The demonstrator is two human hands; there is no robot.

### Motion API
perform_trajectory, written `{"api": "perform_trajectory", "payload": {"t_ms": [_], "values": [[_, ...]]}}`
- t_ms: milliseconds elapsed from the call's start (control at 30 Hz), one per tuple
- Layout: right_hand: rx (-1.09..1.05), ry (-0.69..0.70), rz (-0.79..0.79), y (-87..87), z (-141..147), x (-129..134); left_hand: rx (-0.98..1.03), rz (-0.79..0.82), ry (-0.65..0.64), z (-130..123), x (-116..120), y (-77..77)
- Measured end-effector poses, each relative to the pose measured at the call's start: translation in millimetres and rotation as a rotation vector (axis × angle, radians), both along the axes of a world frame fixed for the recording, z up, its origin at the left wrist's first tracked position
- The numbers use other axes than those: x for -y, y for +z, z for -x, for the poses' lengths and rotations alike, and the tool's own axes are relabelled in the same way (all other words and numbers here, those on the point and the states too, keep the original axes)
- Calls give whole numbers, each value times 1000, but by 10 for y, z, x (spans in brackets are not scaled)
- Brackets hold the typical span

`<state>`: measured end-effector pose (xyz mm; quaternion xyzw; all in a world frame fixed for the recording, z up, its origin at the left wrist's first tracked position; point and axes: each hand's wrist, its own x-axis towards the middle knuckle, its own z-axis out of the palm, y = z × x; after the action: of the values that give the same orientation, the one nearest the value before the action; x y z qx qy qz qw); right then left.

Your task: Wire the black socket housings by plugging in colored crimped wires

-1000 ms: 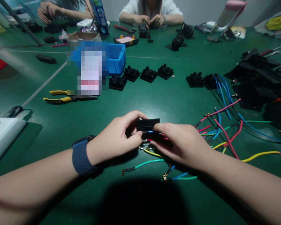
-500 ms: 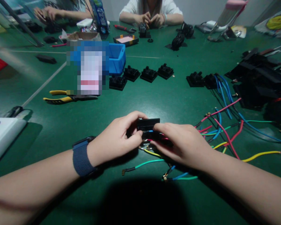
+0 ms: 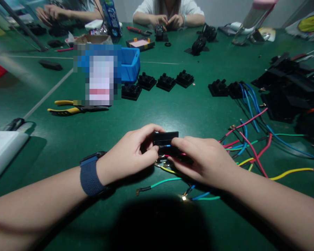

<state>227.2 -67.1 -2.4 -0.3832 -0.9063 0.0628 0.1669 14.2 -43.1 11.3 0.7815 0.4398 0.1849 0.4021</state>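
Observation:
Near the middle of the green table, my left hand [image 3: 132, 151] grips the left side of a black plastic part [image 3: 166, 138]. My right hand [image 3: 205, 158] has its fingers on the right side of the same part, where blue and red wires run in below the black edge. The wires' ends inside the part are hidden by my fingers. Under and right of my right hand lies a spread of coloured wires [image 3: 256, 153] with metal terminals. A green wire [image 3: 164, 181] with a brass terminal lies just in front of my hands.
Yellow-handled pliers [image 3: 75, 108] lie left, near a blue bin [image 3: 131, 64]. Several black modules [image 3: 166, 82] form a row beyond my hands. Black parts [image 3: 293, 87] are piled at right; a white device [image 3: 5, 150] is at left. Two other people sit across the table.
Both hands keep almost the same hold on the black part. The view has shifted very slightly.

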Motion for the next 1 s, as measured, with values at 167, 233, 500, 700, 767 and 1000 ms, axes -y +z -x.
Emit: {"api": "perform_trajectory", "payload": {"t_ms": [167, 233, 500, 700, 767, 1000], "values": [[2, 12, -26, 6, -3, 1, -15, -17, 3, 3, 14, 2], [5, 19, -36, 11, -3, 0, -9, -7, 2, 2, 18, 4], [21, 19, -63, 37, -6, 4, -2, -9, 8, -16, 4, 13], [20, 7, -61, 22, -3, -3, 4, -1, 2, -7, 5, 16], [22, -4, -33, 18, 1, 0, 4, 3, 1, -4, 0, 7], [-17, -42, -9, 17, 17, 14, 53, 23, -6, 11, -25, -34]]}}
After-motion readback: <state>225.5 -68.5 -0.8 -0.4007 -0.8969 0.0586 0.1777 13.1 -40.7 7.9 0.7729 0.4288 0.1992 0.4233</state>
